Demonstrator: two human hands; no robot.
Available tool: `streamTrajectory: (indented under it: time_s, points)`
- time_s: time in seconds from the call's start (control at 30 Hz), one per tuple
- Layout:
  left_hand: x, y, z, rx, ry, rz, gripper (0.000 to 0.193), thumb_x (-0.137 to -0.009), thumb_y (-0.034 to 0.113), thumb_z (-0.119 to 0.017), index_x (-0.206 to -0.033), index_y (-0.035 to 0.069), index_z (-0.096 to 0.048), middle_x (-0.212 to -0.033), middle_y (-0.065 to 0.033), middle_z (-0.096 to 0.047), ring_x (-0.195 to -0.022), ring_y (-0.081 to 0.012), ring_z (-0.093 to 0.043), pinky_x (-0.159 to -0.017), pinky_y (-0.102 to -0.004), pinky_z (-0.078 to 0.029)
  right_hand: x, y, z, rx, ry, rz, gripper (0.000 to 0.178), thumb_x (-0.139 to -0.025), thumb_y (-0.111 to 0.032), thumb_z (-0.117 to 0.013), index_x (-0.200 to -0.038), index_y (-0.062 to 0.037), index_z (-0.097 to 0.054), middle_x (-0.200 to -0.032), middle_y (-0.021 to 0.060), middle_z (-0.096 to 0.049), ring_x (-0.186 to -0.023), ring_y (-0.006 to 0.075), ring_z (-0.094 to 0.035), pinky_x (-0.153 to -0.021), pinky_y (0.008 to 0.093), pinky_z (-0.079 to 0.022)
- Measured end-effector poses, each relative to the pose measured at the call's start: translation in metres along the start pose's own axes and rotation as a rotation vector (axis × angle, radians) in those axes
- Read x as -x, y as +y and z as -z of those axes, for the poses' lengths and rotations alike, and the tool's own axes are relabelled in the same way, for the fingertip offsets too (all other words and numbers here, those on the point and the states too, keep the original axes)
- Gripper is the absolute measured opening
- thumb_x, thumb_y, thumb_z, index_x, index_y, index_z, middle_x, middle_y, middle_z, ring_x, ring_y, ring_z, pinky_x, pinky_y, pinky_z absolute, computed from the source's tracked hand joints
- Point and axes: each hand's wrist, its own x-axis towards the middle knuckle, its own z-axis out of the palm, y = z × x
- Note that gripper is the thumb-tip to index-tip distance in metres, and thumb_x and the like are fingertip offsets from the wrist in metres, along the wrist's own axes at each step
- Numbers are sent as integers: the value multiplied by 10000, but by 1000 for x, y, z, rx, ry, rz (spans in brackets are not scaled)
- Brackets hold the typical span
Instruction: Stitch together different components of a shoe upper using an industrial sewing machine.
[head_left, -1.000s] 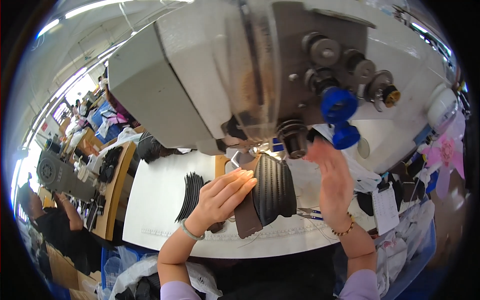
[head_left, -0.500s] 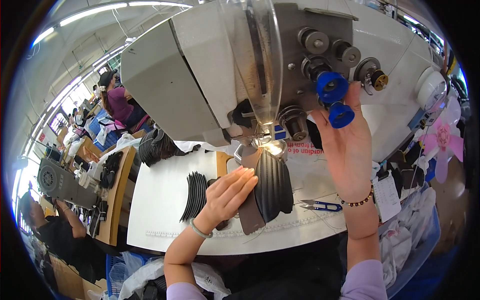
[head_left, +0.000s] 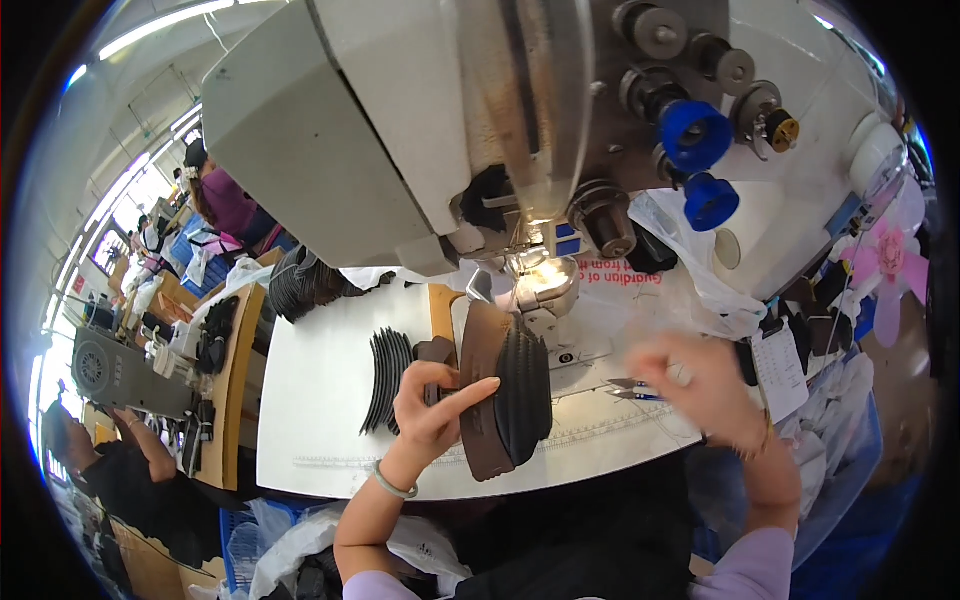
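Note:
My left hand (head_left: 432, 408) grips a curved leather piece, pinched between thumb and fingers at its left edge. Its brown band (head_left: 482, 400) faces the hand, and a black ribbed, padded part (head_left: 527, 395) bulges on the right. The piece is in front of the sewing machine's needle area (head_left: 545, 275), apart from it. To the right, my right hand (head_left: 700, 392) is smeared by motion, so its fingers cannot be read. Beside its fingertips, blue-handled thread snips (head_left: 630, 389) lie on the white table (head_left: 330, 445), partly hidden.
A stack of black curved strips (head_left: 385, 380) lies left of my left hand. Farther back is a dark bundle (head_left: 305, 285). Blue tension knobs (head_left: 695, 135) jut from the machine. A pink fan (head_left: 888, 255) stands at right; another person (head_left: 130, 475) works at left.
The leather piece has come toward me, away from the needle, and turned in my left hand. My right hand has left the blue knobs and dropped toward the snips.

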Motion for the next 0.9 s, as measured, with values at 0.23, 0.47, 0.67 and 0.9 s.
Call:
streamTrajectory:
  time_s: [0.23, 0.47, 0.67, 0.9]
  points:
    - [-1, 5, -5, 650, -175, 309, 459, -693, -89, -593, -1128, 34, -673, -889, -78, -591, -645, -113, -494, -548, -210, -403, 78, 100, -65, 793, 117, 119, 228, -833, -38, -611, -1052, 24, -590, -985, 139, -577, -953, 305, -567, -796, 366, -476]
    - [-8, 32, -13, 989, -70, 810, 187, -928, 3, -585, -1112, -4, -619, -1011, -21, -578, -818, -27, -510, -657, -171, -402, 62, 95, -61, 204, 456, 175, 270, -837, -19, -617, -1103, 18, -587, -934, 100, -597, -812, 297, -596, -714, 352, -498]
    - [-20, 48, -7, 912, 6, 833, 284, -874, -5, -664, -1097, 30, -491, -1046, -18, -554, -850, -43, -577, -680, -174, -466, -19, -4, -62, 394, 405, 223, 354, -892, -317, -642, -1142, -69, -604, -784, 66, -537, -639, 225, -582, -560, 325, -455]
    - [-27, 57, -6, 920, 7, 902, 291, -860, -16, -671, -1057, 42, -464, -1023, -35, -558, -884, -61, -580, -727, -196, -482, -30, 6, -81, 253, 487, 243, 343, -875, -338, -668, -1078, -84, -559, -778, 53, -561, -584, 207, -586, -492, 336, -439]
